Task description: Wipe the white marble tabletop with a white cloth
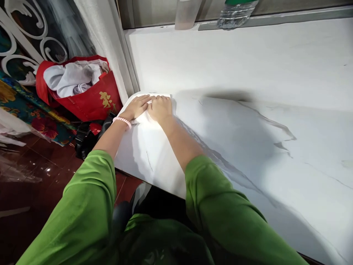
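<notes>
At the far left corner of the white marbled tabletop, a folded white cloth lies under both hands. My left hand rests on it with its fingers stretched out toward the right, and a pink coiled band circles that wrist. My right hand presses on the cloth's right part, its fingers bent and close together. The two hands touch at the fingers. Cloth shows above, below and between them, and what lies under the palms is hidden.
Left of the table stands a red bag stuffed with white fabric. A black item sits below it. At the back ledge are a plastic bottle and a translucent cup. A white curtain hangs beside the corner.
</notes>
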Demonstrator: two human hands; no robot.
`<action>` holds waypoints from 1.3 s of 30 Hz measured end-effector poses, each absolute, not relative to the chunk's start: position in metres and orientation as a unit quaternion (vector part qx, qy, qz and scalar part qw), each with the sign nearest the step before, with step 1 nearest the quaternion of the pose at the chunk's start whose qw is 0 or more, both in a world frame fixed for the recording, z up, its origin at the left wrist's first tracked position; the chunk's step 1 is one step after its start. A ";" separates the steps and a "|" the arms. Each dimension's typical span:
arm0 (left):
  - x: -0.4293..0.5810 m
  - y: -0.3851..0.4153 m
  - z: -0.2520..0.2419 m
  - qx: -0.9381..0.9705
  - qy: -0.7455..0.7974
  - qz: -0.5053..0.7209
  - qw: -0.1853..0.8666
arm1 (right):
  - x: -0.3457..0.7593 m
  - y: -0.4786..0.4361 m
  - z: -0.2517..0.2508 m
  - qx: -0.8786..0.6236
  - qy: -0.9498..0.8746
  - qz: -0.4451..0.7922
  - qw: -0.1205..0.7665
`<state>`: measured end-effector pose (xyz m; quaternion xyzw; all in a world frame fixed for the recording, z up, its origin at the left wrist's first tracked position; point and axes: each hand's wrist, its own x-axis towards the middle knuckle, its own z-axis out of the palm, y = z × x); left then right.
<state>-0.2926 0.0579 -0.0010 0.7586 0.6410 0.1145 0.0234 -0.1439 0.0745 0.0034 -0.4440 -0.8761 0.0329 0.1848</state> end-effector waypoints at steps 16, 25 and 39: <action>-0.260 0.046 0.003 0.736 0.671 0.083 0.007 | -0.120 0.077 -0.023 -0.446 -0.858 0.052 0.248; -0.192 -0.049 0.007 0.760 0.645 0.079 0.014 | -0.049 -0.016 -0.022 -0.433 -0.879 -0.005 0.201; -0.128 -0.029 0.008 0.767 0.637 0.063 0.039 | 0.006 0.010 -0.027 -0.458 -0.864 0.000 0.209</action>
